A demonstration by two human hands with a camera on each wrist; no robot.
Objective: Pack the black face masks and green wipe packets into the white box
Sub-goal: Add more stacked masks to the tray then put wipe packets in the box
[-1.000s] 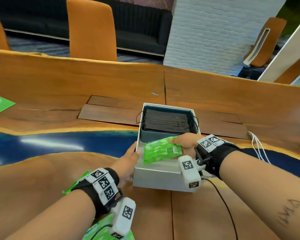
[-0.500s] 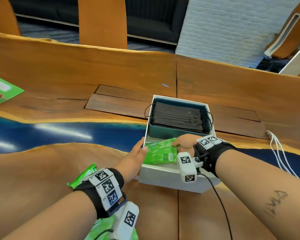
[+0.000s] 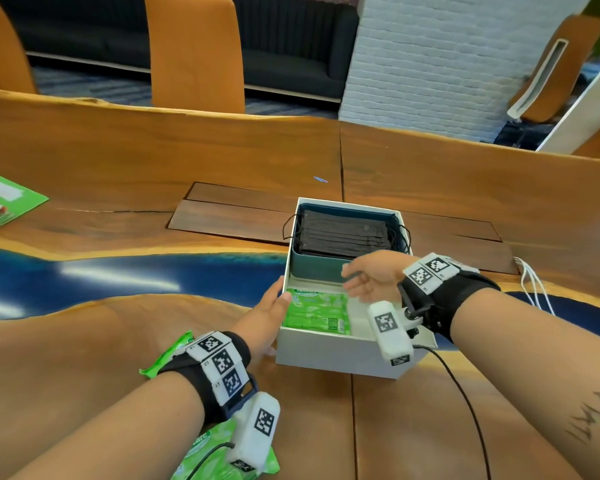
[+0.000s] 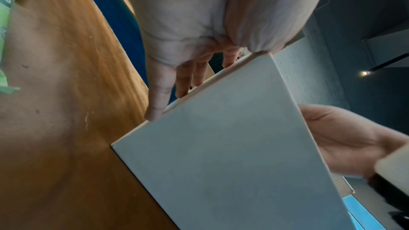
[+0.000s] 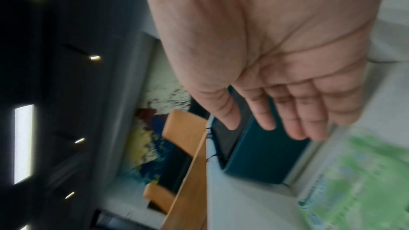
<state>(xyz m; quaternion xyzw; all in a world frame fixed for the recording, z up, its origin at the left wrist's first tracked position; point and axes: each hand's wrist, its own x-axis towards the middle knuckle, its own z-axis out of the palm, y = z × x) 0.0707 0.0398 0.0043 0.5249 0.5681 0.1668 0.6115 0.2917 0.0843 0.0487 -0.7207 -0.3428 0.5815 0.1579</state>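
The white box point(image 3: 326, 355) stands on the wooden table in front of me. Black face masks point(image 3: 340, 237) fill a teal tray in its far half. One green wipe packet point(image 3: 316, 311) lies flat in the near half. My left hand point(image 3: 267, 317) grips the box's left wall point(image 4: 221, 146), thumb over the rim and fingers point(image 4: 159, 90) along the outside. Above the box hovers my right hand point(image 3: 368, 278), its fingers point(image 5: 294, 114) straight and holding nothing. Two more green packets point(image 3: 167, 355) point(image 3: 208, 452) lie on the table under my left forearm.
Green booklets point(image 3: 4, 199) lie at the table's far left. A white cord point(image 3: 534, 289) runs along the right side. Dark wooden panels point(image 3: 229, 213) are set into the table behind the box. An orange chair point(image 3: 194, 53) stands beyond the far edge.
My right hand has let go of the green packet and risen above the box. The packet now lies flat in the near half. My left hand stays on the box wall.
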